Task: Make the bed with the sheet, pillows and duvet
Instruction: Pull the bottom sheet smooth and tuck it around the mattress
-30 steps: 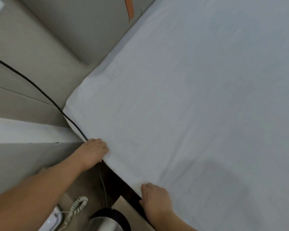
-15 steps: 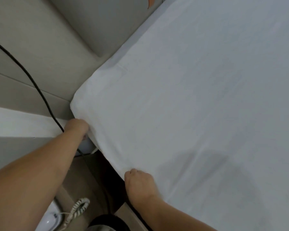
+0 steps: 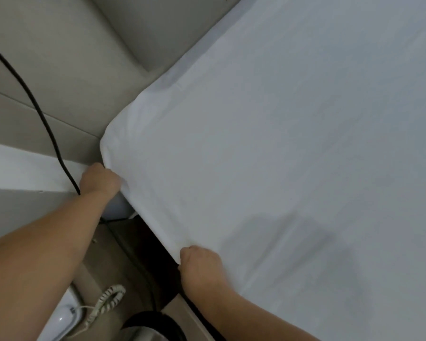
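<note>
At the bed's near-left corner: the person works on the white sheet (image 3: 268, 143), seen from above by the head camera.
Sheet: it lies spread flat over the mattress and fills most of the view, with faint creases and a soft shadow on its lower part; its corner is wrapped round the rounded mattress corner just beside the headboard.
Left hand (image 3: 99, 180): it sits against the side of the mattress just below the corner, knuckles up, fingers curled out of sight under the sheet's edge, gripping or tucking the cloth there; the exact hold is hidden.
Right hand (image 3: 200, 265): it rests on the bed's edge nearer the camera, well apart from the left hand, fingers bent over the edge and curled on the sheet, whose folds run out from the hand.
Headboard (image 3: 158, 28): padded grey-beige panels, meeting the top edge of the sheet.
Cable (image 3: 43, 119): a black cord runs down across the wall panel and passes behind the left wrist.
Telephone (image 3: 62, 318): a white set with a coiled cord (image 3: 108, 301) lies at the lower left, beside the left forearm.
Dark round object (image 3: 148, 326): at the bottom edge between the two arms, too cut off to name.
</note>
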`<state>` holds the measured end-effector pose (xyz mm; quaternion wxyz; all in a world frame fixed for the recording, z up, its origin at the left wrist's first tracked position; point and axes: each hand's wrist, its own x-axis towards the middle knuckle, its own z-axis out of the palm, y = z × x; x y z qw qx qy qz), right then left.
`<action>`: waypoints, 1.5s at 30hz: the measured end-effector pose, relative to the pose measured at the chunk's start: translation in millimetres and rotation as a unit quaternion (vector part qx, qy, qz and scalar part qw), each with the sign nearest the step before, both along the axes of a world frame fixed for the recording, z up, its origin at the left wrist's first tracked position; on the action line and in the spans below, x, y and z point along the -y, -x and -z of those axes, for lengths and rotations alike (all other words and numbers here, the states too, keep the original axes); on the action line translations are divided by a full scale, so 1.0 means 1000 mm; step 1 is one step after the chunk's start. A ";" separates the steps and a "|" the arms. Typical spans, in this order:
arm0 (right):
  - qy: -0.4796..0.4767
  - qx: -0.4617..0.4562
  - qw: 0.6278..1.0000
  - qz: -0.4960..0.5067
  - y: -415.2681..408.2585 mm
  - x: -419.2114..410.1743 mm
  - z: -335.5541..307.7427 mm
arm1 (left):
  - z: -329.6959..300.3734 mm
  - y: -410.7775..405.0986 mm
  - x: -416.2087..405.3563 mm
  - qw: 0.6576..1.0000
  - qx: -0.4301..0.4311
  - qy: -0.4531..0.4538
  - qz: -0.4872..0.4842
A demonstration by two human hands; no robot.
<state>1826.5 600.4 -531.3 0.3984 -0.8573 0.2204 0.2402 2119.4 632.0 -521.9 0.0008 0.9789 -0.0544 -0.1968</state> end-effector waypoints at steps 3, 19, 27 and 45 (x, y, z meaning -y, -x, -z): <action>0.000 -0.005 1.000 -0.007 0.002 -0.006 0.000 | 0.003 0.000 -0.007 1.000 0.020 -0.002 0.004; -0.033 0.011 0.999 0.031 0.014 -0.003 -0.005 | -0.017 0.052 0.028 0.995 -0.002 0.096 -0.027; 0.004 0.002 0.992 0.126 0.065 0.050 -0.055 | -0.068 0.150 0.044 0.945 -0.154 0.127 0.259; -0.009 0.052 0.871 0.489 0.297 0.023 -0.349 | -0.363 0.354 0.034 0.845 -0.310 0.332 0.282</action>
